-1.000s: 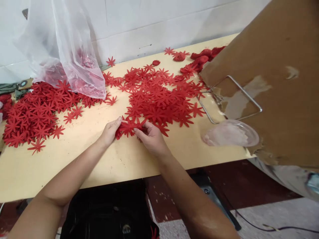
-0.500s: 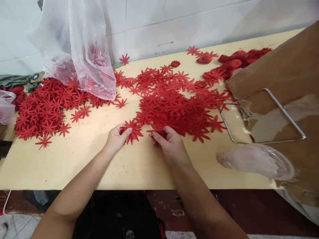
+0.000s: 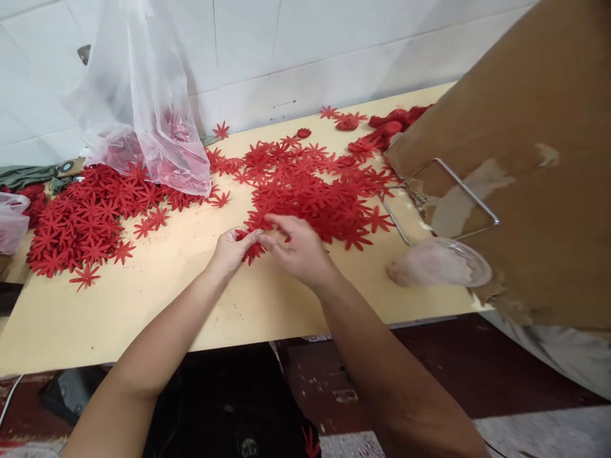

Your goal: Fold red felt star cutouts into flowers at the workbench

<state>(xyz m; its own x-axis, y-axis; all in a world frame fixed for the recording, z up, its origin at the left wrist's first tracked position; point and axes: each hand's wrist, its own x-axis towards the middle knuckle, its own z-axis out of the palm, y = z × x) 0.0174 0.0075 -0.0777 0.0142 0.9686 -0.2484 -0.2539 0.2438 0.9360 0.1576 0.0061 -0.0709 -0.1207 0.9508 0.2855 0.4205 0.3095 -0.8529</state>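
Observation:
Thin red flower-shaped cutouts with pointed petals lie in a heap (image 3: 310, 197) just beyond my hands. My left hand (image 3: 232, 253) is closed, pinching a small stack of red flower cutouts (image 3: 254, 253) between thumb and fingers above the table. Against it, from the right, comes my right hand (image 3: 300, 251), its thumb tip meeting the left thumb at the stack. Its index finger is stretched out and apart from the thumb, slightly blurred, with red petals showing in the gap. The undersides of both hands are hidden.
Another pile of red cutouts (image 3: 81, 216) spreads at the left beneath a hanging clear plastic bag (image 3: 167, 146). On the right stand a large brown cardboard piece (image 3: 525, 165), a bent metal wire frame (image 3: 470, 191) and a clear plastic container (image 3: 443, 264). White tiles (image 3: 248, 57) back the table.
My right hand has moved left and up from the heap's near edge to meet my left hand at the stack, its fingers spreading. The whole view has shifted toward the right.

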